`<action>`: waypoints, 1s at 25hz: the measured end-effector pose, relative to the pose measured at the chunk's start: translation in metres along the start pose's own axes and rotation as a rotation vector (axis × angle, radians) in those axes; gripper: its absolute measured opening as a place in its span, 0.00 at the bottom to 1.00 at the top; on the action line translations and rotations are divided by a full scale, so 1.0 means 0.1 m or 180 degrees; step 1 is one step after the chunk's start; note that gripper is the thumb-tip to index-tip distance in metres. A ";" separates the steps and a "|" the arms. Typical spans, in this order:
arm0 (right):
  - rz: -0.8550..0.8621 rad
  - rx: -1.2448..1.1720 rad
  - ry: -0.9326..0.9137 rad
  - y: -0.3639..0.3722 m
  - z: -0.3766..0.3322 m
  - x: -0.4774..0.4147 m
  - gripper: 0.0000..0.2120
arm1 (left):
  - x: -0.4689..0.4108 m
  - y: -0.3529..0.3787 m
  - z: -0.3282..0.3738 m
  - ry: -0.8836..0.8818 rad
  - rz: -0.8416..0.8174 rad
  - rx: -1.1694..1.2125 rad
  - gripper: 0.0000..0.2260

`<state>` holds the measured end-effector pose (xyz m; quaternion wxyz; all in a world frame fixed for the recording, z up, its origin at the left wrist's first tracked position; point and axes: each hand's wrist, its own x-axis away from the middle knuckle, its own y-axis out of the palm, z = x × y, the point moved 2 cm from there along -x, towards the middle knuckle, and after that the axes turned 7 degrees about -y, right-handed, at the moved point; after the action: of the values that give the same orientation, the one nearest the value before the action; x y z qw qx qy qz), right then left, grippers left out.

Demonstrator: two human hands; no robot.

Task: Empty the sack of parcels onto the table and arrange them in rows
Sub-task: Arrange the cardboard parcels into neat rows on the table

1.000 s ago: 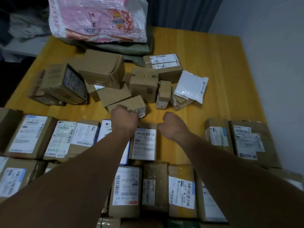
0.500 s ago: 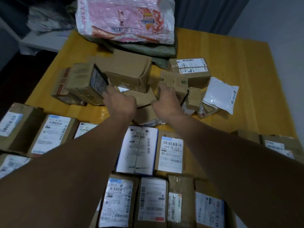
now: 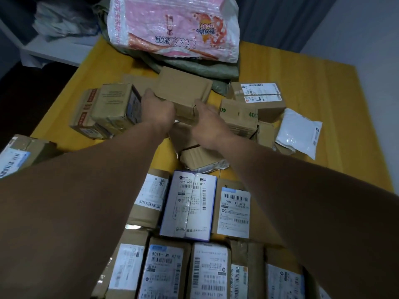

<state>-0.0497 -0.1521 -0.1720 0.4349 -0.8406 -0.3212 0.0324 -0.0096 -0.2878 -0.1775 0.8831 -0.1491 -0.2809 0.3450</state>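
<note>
One yellow wooden tabletop (image 3: 323,87), carrying everything listed below.

One pink-and-white woven sack (image 3: 177,24), slumped at the far edge on top of a folded olive-green sack (image 3: 194,67).

Two rows of parcels (image 3: 234,212), nearest the person: cardboard boxes laid flat, labels up, side by side and touching. A white parcel with a blue edge (image 3: 190,203) sits in the farther row. The forearms hide part of both rows.

One loose heap of unsorted boxes, mid-table, between the rows and the sacks. It includes:
- a tall carton (image 3: 112,106), tilted, at the left of the heap, leaning on a flatter box with red print (image 3: 83,113);
- a box with green "40" print (image 3: 239,117), at the right;
- two labelled boxes (image 3: 259,91) behind it, beside the green sack;
- several small cartons, partly crushed, at the near edge of the heap.

One plain brown box (image 3: 183,87), label not visible, at the centre of the heap just in front of the green sack.

One white plastic mailer (image 3: 299,130), at the right end of the heap, propped on small cartons.

Two bare hands. Left hand (image 3: 158,111): fingers clasp the left end of the plain brown box. Right hand (image 3: 208,124): fingers grip the box's near right corner.
</note>
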 end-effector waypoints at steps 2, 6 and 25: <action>0.0057 -0.0150 0.0039 0.00 0.00 0.02 0.34 | -0.02 -0.01 0.00 -0.0061 0.0130 0.0126 0.20; 0.0148 -0.0847 0.0212 0.04 -0.05 0.13 0.26 | 0.10 -0.04 -0.13 -0.0357 0.0282 0.0080 0.25; 0.1332 -0.1943 0.0938 -0.40 0.12 2.16 0.22 | 2.32 -0.15 -0.34 -0.0720 -0.0569 0.2004 0.18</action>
<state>0.0969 -0.0039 -0.1005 0.1905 -0.9742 -0.0721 -0.0976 0.1587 -0.1401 -0.1064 0.8758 0.1951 -0.2688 0.3503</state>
